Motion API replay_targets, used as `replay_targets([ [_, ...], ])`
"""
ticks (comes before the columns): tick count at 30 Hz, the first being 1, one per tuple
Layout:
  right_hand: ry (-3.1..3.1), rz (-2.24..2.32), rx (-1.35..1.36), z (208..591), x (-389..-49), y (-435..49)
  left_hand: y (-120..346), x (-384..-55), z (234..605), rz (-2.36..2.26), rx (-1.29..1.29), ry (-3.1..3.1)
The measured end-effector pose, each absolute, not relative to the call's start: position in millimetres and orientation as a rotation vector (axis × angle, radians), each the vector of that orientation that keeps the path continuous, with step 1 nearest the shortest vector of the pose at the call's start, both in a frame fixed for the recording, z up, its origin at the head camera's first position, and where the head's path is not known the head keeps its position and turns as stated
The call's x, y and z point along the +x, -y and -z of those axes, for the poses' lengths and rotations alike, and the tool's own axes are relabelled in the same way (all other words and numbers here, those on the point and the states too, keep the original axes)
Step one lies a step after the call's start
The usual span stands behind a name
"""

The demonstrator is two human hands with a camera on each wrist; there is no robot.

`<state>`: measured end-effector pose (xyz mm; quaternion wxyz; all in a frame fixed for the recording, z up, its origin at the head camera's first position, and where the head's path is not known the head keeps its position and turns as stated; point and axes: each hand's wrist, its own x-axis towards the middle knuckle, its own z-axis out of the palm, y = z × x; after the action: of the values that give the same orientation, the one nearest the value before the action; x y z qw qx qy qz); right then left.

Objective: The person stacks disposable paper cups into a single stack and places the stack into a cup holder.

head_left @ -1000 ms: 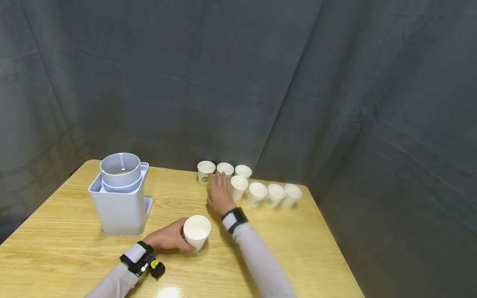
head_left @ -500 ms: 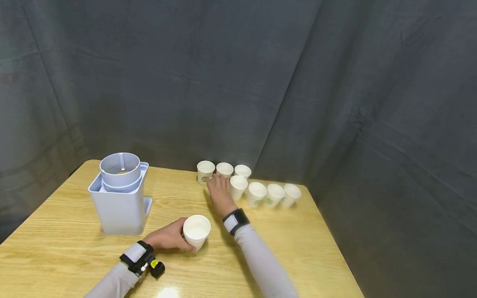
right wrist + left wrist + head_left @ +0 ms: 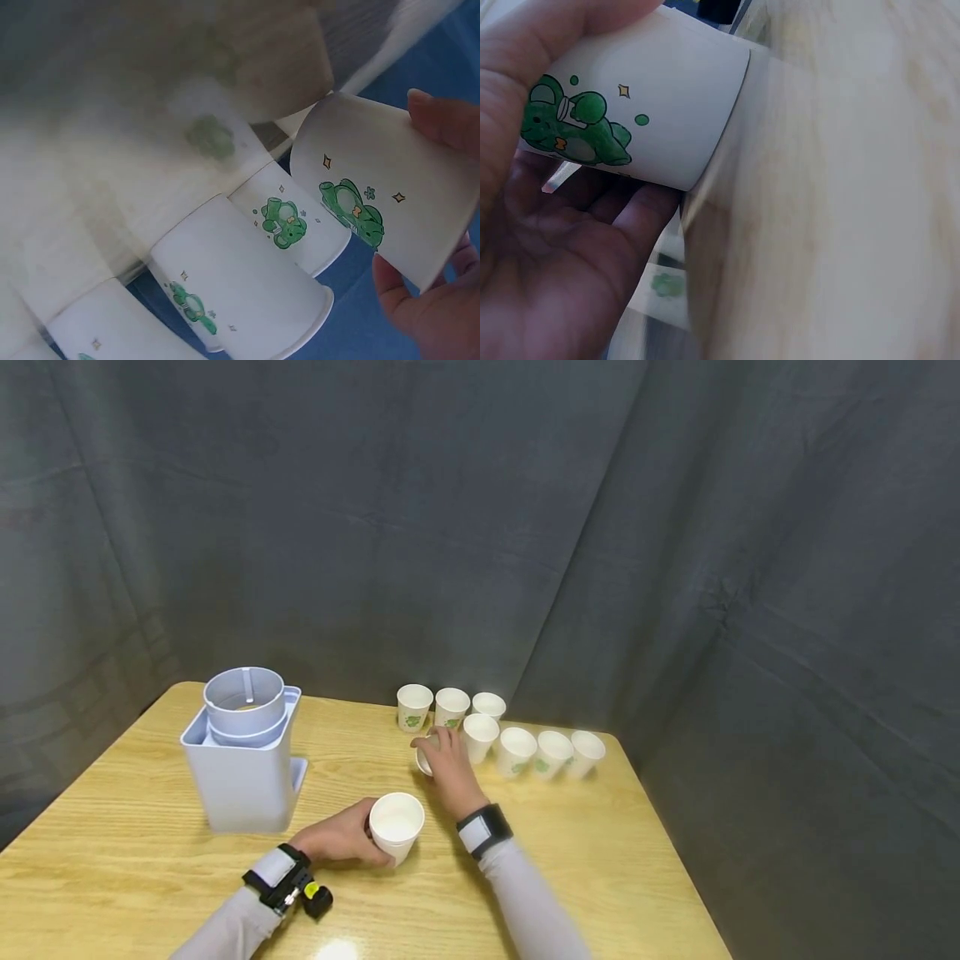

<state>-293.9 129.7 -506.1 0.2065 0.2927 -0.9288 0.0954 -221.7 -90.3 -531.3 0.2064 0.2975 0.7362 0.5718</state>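
The right-hand cup [image 3: 397, 172], white with a printed green cartoon figure, is located in the grip of the right hand [image 3: 452, 772]. Thumb and fingers are clamped on opposite sides of the cup wall. The hand covers much of this cup in the head view; its tilt and any contact with the table cannot be determined.

The left-hand cup [image 3: 399, 852] is located in the grip of the left hand [image 3: 341, 837], nearer the wearer than the right grip. The thumb and fingers are clamped around its side; the mouth faces upward. Contact between its base and the table cannot be determined.

Beyond the right grip stands a back row of three cups [image 3: 412, 708], mouths up. To the right of the grip extends a front row of four cups [image 3: 516, 753]; the first is just beside the right hand.

Beyond and to the left of the left grip, well apart from it, stands a pale square container [image 3: 236, 785] with a cylinder [image 3: 243, 720] seated in its top. A wood-grain table [image 3: 600, 868] supports the container and both rows; a dark grey curtain [image 3: 420, 527] hangs behind.
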Motion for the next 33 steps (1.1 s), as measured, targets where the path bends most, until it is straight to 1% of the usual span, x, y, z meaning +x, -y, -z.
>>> replay_targets([
  [6,2.607,-0.376,0.848,503,-278,-138,90,-221,531,-1.593,0.832,-2.034],
  [14,2.617,-0.495,0.91,485,-268,-148,88,-222,531,-1.582,0.837,-2.058],
  [20,2.664,-0.689,0.872,471,-261,-155,89,-221,531,-1.601,0.852,-2.04],
  [27,2.615,-0.794,0.837,444,-245,-163,90,-222,531,-1.613,0.833,-2.022],
  [33,2.585,-0.816,0.825,422,-229,-163,90,-222,532,-1.617,0.87,-2.007],
])
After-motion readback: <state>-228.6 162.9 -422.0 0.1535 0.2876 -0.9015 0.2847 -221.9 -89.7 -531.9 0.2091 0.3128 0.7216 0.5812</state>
